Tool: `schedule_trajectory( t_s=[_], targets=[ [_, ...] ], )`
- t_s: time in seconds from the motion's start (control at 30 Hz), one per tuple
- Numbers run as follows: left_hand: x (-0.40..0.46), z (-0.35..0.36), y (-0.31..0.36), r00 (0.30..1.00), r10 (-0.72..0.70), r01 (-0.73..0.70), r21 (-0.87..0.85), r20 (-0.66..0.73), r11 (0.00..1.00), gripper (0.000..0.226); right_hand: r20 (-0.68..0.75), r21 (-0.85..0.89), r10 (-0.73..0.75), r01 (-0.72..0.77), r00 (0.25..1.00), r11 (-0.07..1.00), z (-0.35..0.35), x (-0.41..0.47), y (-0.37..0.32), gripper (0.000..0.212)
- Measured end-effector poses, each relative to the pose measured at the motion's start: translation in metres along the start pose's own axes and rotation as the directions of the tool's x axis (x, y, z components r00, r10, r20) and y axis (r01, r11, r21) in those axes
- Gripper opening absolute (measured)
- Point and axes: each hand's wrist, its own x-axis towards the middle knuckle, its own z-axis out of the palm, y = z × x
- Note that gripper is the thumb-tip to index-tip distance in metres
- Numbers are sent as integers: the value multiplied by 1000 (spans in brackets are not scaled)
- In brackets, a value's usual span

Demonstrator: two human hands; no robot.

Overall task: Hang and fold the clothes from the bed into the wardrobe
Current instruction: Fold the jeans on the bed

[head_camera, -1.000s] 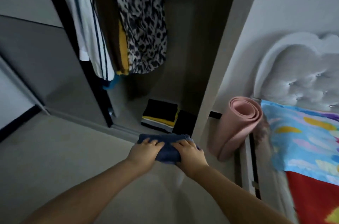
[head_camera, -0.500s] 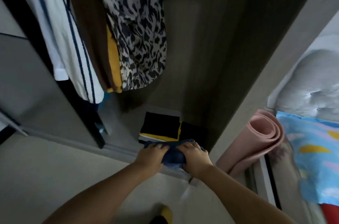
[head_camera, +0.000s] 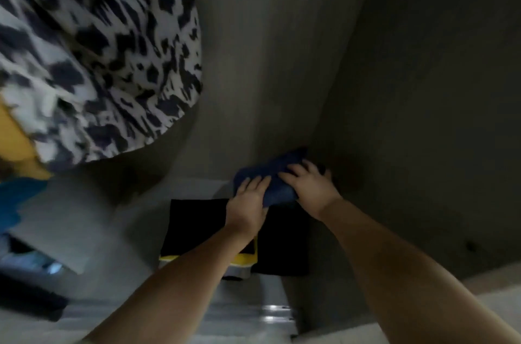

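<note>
A folded dark blue garment is deep inside the wardrobe, near its back right corner. My left hand grips its near left edge and my right hand holds its right side, fingers laid over the top. Below my hands lie two stacks of folded clothes: a black-topped pile with yellow and white layers and a black pile to its right. Whether the blue garment touches the floor or the stacks is hidden by my hands.
A black-and-white patterned garment hangs at the upper left, with yellow and blue clothes beside it. The wardrobe's side wall stands close on the right. A metal sliding-door track runs along the bottom.
I have leaned in and carried the blue garment from the wardrobe's threshold over the folded stacks toward the back right corner. The bed and pink mat have left the view.
</note>
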Motion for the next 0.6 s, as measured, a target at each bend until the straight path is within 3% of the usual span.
schedule_trajectory(
  t_s=[0.17,0.3,0.43,0.6],
  targets=[
    [57,147,-37,993,116,-115,29,-32,993,67,-133,41,164,-160,977,986,150,51,32,64],
    [60,250,-65,994,111,-109,80,-23,991,78,-127,77,165,-156,978,985,249,75,41,66],
    [34,335,-96,987,93,-117,193,129,974,79,26,92,235,-236,972,967,348,75,23,65],
    [29,373,-114,950,164,-244,300,266,922,69,-57,40,257,-255,965,966,387,66,2,79]
  ],
)
